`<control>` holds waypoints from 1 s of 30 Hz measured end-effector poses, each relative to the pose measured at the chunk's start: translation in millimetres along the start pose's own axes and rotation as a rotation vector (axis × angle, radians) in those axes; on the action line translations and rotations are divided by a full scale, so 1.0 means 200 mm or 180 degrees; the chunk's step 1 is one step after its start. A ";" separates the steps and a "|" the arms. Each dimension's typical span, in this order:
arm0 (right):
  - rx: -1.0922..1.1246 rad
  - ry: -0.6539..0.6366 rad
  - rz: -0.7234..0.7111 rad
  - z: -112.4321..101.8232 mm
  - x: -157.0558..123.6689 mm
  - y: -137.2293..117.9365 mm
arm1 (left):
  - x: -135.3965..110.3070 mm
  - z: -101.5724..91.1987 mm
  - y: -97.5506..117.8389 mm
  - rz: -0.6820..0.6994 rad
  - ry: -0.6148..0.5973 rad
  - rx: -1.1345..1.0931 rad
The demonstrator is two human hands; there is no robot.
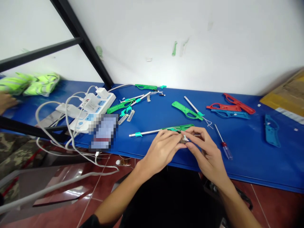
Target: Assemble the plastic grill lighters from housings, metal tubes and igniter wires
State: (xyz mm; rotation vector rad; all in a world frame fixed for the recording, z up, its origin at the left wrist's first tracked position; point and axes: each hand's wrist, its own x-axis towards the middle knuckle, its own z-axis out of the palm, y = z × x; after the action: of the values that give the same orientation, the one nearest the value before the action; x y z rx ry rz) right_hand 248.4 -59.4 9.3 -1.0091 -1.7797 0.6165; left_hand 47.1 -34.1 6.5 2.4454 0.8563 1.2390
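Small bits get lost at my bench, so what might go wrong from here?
The small part pinched by the right hand is near the blue table's front edge; if it slips, it may fall to the floor. The red-handled screwdriver beside that hand lies loose near the same edge and might get knocked off. The left hand rests on the green-handled tool, which could shift.

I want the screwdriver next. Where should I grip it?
Grip the clear handle of the screwdriver, coming from above on the near side: it is the thick end, points towards the table edge, and lies beside the right hand.
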 end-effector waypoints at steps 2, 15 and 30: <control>0.0053 0.0050 0.0002 -0.01 0.02 0.00 | 0.01 0.01 0.00 0.0039 -0.0068 0.0094; -0.0957 -0.0386 -0.0588 -0.07 0.38 0.15 | 0.31 -0.07 -0.08 -0.0100 -0.1020 0.1551; -0.0912 -0.1495 -0.0647 -0.29 0.44 0.35 | 0.37 -0.11 -0.36 -0.0098 -0.1934 0.0254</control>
State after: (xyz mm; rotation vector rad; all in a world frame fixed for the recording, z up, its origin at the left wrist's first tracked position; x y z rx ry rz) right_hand 310.1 51.3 23.1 -0.9013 -2.4052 0.5054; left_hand 35.5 68.1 32.5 2.6223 0.7619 0.3980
